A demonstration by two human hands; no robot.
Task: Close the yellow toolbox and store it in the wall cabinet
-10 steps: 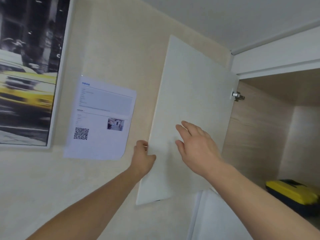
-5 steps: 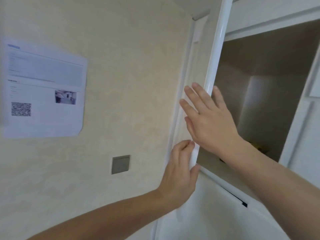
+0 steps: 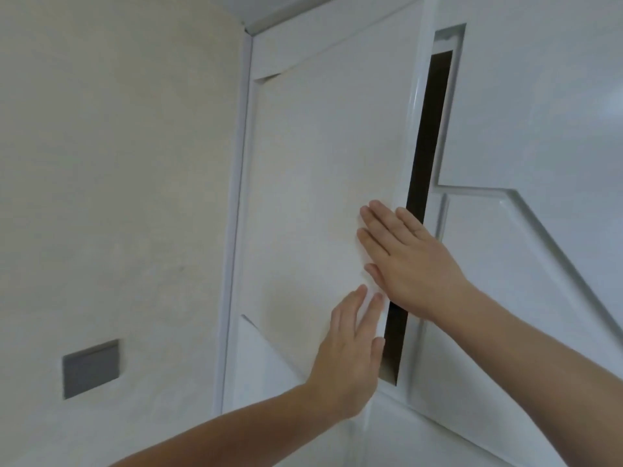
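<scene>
Both hands, left hand (image 3: 350, 357) and right hand (image 3: 409, 261), press flat with fingers spread on the white cabinet door (image 3: 320, 197), now swung nearly shut from wide open (only a dark gap (image 3: 423, 156) remains); the yellow toolbox, seen inside earlier, is hidden.

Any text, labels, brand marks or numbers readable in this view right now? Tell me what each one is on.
None. No text shows on the white cabinet door, the neighbouring door, the beige wall or the grey wall plate; all are blank. The left hand and right hand lie flat on the door, which is not fully shut: a dark gap remains.
</scene>
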